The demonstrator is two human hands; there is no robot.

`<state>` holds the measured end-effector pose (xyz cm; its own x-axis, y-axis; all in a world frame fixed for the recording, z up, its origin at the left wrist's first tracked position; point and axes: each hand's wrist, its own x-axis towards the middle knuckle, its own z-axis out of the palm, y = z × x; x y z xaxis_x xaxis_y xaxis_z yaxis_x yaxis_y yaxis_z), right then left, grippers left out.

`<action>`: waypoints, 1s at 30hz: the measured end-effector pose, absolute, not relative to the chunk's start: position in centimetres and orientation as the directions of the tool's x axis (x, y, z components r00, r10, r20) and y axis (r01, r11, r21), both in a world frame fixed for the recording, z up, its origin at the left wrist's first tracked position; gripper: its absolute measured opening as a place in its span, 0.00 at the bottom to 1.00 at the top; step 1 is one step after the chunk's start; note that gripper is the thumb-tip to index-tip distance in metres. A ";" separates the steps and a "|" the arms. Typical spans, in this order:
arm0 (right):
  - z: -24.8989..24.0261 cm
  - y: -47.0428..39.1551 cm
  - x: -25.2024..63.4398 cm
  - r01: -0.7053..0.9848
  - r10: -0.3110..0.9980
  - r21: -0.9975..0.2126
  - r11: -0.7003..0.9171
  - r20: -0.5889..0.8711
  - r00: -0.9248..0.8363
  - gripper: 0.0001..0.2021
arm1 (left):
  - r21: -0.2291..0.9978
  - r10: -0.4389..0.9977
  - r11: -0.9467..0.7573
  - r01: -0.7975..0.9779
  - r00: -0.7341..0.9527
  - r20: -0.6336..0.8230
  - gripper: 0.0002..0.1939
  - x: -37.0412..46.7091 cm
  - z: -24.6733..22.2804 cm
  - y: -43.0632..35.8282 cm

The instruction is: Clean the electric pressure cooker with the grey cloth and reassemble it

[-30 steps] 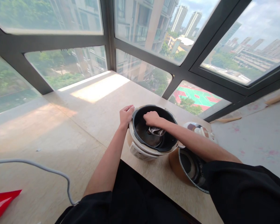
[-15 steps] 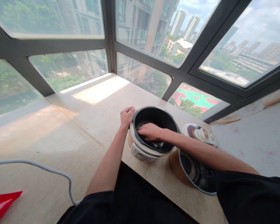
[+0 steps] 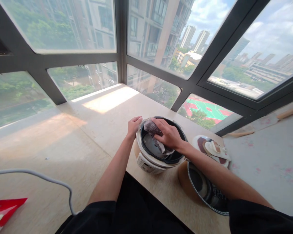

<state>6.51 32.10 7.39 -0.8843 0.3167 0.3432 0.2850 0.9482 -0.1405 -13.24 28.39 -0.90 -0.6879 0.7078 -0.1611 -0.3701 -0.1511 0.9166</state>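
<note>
A white electric pressure cooker [image 3: 150,164] with a black inside stands on the stone ledge, its top uncovered. My left hand [image 3: 134,125] grips the cooker's rim on the left side, fingers curled over it. Over the cooker's opening, my right hand [image 3: 169,133] holds a bunched grey-purple cloth [image 3: 153,127], part of which hangs down to the right inside the rim. The cooker's dark bottom shows below the cloth. Beside the cooker on the right, the removed inner pot [image 3: 195,183] lies tilted, partly under my right forearm.
The cooker's lid [image 3: 211,148] lies behind the inner pot, near the flowered wall. A grey cable [image 3: 39,175] runs across the ledge at left, with a red packet [image 3: 8,209] at the lower left corner. Window frames [image 3: 122,42] border the ledge's far side.
My right hand has risen from deep inside the cooker to its rim, bringing the cloth up into view. My left hand stays on the rim. The view has tilted slightly upward.
</note>
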 end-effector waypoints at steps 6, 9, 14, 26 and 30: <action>7.1 29.4 4.2 0.032 -0.023 0.213 0.977 0.250 -0.968 0.24 | 0.874 0.777 -0.165 -0.457 -0.607 -0.171 0.25 -13.6 -0.8 27.7; 7.1 30.2 3.1 0.052 -0.011 0.269 0.962 0.227 -0.974 0.23 | 0.849 0.792 -0.189 -0.492 -0.588 -0.164 0.26 -13.7 -1.0 27.5; 7.7 31.8 1.5 0.177 0.130 0.245 0.953 0.194 -0.972 0.24 | 0.838 0.758 -0.274 -0.471 -0.643 -0.113 0.20 -13.5 -1.7 27.8; 9.3 36.0 3.1 0.704 0.698 0.180 0.687 0.106 -0.708 0.24 | 0.893 0.688 -0.192 -0.408 -0.705 -0.174 0.21 -13.4 -1.4 28.0; 10.9 37.7 6.0 0.823 0.828 0.115 0.557 0.011 -0.561 0.20 | 0.915 0.664 -0.176 -0.364 -0.730 -0.163 0.22 -13.3 -1.3 28.0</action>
<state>5.96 37.75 10.94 -0.5613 0.8275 0.0115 0.8228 0.5565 0.1152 -13.35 27.95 -1.32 -0.7299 0.6638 -0.1631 -0.3643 -0.1759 0.9145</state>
